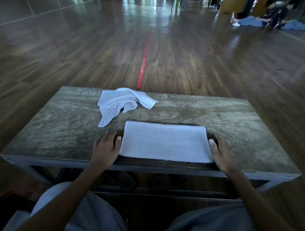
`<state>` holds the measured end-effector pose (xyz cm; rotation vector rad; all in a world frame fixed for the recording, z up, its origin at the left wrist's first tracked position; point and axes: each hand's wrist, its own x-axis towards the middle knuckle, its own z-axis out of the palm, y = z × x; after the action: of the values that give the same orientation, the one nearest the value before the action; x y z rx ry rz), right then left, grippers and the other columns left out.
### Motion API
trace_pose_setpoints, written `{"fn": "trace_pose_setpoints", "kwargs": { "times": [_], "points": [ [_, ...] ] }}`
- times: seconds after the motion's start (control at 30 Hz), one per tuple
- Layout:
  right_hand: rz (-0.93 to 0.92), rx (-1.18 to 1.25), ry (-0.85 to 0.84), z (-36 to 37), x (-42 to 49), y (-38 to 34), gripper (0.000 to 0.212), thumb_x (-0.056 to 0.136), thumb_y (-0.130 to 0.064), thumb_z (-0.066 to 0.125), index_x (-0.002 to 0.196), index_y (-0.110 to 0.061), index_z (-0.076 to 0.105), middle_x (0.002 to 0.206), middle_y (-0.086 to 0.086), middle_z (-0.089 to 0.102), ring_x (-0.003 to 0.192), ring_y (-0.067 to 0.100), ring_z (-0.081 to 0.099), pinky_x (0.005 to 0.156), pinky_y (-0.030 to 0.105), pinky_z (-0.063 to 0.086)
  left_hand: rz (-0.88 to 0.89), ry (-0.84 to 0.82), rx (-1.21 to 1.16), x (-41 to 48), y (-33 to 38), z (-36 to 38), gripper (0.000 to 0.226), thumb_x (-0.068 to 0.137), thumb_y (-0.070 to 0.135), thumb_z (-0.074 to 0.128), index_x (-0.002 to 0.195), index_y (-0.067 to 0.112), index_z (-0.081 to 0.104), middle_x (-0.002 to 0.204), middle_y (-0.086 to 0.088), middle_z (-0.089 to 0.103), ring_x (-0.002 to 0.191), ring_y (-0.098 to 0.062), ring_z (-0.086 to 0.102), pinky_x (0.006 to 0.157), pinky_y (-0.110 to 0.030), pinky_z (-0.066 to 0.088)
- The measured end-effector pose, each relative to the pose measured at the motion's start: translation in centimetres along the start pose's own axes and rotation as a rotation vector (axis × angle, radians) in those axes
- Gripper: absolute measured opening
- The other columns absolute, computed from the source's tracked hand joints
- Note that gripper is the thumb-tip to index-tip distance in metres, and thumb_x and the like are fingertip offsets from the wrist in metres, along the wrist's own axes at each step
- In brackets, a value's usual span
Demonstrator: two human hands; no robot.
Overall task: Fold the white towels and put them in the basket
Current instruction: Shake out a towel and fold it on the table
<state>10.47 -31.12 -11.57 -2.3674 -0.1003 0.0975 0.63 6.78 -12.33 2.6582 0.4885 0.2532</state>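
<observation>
Count: two white towels on show, one folded, one crumpled; two bare hands; no basket in view.
Left hand (105, 147): flat on the counter (236, 123), palm down, fingers (110, 133) spread and open, thumb right against the folded towel's left edge, gripping nothing.
Crumpled towel (117, 104): loose heap at the far left-centre of the counter, one corner with a woven border flopped out to the right, a tail trailing toward the near side; it lies just beyond the folded one and apart from it.
Folded towel (166, 142): neat flat rectangle, long side across, lying near the front edge of the counter between the two hands.
Right hand (221, 154): at the towel's right end, thumb on the corner, fingers extended along the edge; whether they pinch the cloth, I cannot tell.
Surface: weathered grey wooden counter on a metal frame, grain showing.
Room: big hall, glossy dark wood-plank floor, a red tape line (143, 65) running away from the counter; people sitting on the floor (270, 19) far right.
</observation>
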Motion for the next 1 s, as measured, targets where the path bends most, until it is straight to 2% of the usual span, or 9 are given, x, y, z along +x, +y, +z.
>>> {"fn": "trace_pose_setpoints", "kwargs": {
  "times": [0.1,0.23,0.3,0.4,0.53,0.63,0.7,0.83,1.0],
  "points": [
    [-0.041,-0.005,0.019,-0.3,-0.5,0.4,0.076,0.088,-0.067,0.033,0.143,-0.015,0.037,0.147,0.009,0.039,0.137,0.025,0.032,0.110,0.045,0.029,0.005,0.069,-0.079,-1.2,0.1,-0.5,0.040,0.099,0.034,0.040,0.132,0.013,0.050,0.134,-0.010,0.055,0.122,-0.032,0.051,0.104,-0.046,0.031],
    [-0.193,-0.121,0.043,-0.1,-1.4,0.3,0.060,0.092,-0.054,0.040,0.140,-0.017,0.042,0.139,0.007,0.046,0.132,0.028,0.037,0.106,0.047,0.034,0.260,0.129,-0.012,-3.0,1.4,0.3,0.050,0.089,0.041,0.036,0.122,0.013,0.060,0.128,-0.004,0.060,0.122,-0.024,0.053,0.101,-0.042,0.035],
    [-0.291,-0.227,0.018,0.2,-2.0,-0.2,0.063,0.089,-0.056,0.030,0.143,-0.023,0.038,0.148,-0.004,0.036,0.140,0.018,0.026,0.110,0.046,0.025,0.360,0.100,0.041,-3.4,2.7,1.3,0.051,0.090,0.040,0.037,0.127,0.010,0.058,0.135,-0.005,0.056,0.129,-0.021,0.047,0.107,-0.040,0.030],
    [-0.407,-0.467,-0.111,0.8,-2.8,0.1,0.074,0.086,-0.069,0.008,0.149,-0.031,0.016,0.154,-0.016,0.007,0.143,0.001,-0.001,0.116,0.031,0.001,0.419,0.013,0.187,-3.7,3.6,3.0,0.060,0.097,0.048,0.027,0.137,0.008,0.047,0.146,-0.008,0.044,0.137,-0.023,0.037,0.112,-0.040,0.020],
    [-0.336,-0.622,-0.147,0.8,-3.0,1.8,0.090,0.073,-0.080,-0.014,0.148,-0.032,-0.002,0.155,-0.015,-0.005,0.143,0.000,-0.011,0.117,0.031,-0.008,0.379,-0.038,0.276,-3.8,2.6,3.6,0.073,0.097,0.057,0.011,0.142,0.007,0.040,0.149,-0.009,0.038,0.139,-0.023,0.035,0.113,-0.044,0.025],
    [-0.225,-0.524,-0.143,-0.2,-3.1,2.3,0.105,0.068,-0.084,-0.014,0.151,-0.023,0.010,0.158,-0.008,0.004,0.145,0.003,-0.003,0.119,0.034,-0.002,0.279,0.005,0.243,-3.6,2.3,3.0,0.072,0.096,0.055,0.016,0.138,0.005,0.046,0.146,-0.012,0.044,0.137,-0.025,0.038,0.108,-0.052,0.030],
    [-0.178,-0.463,-0.104,-0.9,-2.7,1.9,0.098,0.076,-0.080,-0.003,0.150,-0.021,0.023,0.157,-0.002,0.020,0.145,0.012,0.013,0.116,0.038,0.007,0.244,0.039,0.214,-3.5,2.9,2.7,0.066,0.094,0.050,0.025,0.132,0.003,0.052,0.141,-0.013,0.049,0.135,-0.029,0.040,0.109,-0.055,0.026],
    [-0.079,-0.405,-0.056,-2.2,1.4,0.6,0.069,0.090,-0.063,0.022,0.139,-0.019,0.043,0.139,0.009,0.049,0.129,0.031,0.043,0.105,0.049,0.033,0.396,0.051,0.096,-3.3,8.4,3.7,0.052,0.091,0.044,0.033,0.117,0.010,0.063,0.125,-0.004,0.062,0.125,-0.022,0.051,0.112,-0.046,0.016],
    [-0.057,-0.293,-0.240,-2.1,7.6,-0.8,0.049,0.100,-0.040,0.036,0.143,-0.017,0.038,0.138,0.010,0.048,0.122,0.029,0.048,0.096,0.040,0.041,0.645,-0.094,-0.057,-3.4,18.1,7.0,0.040,0.088,0.042,0.047,0.116,0.018,0.064,0.119,0.002,0.060,0.116,-0.018,0.051,0.097,-0.037,0.015]
  ]
}}
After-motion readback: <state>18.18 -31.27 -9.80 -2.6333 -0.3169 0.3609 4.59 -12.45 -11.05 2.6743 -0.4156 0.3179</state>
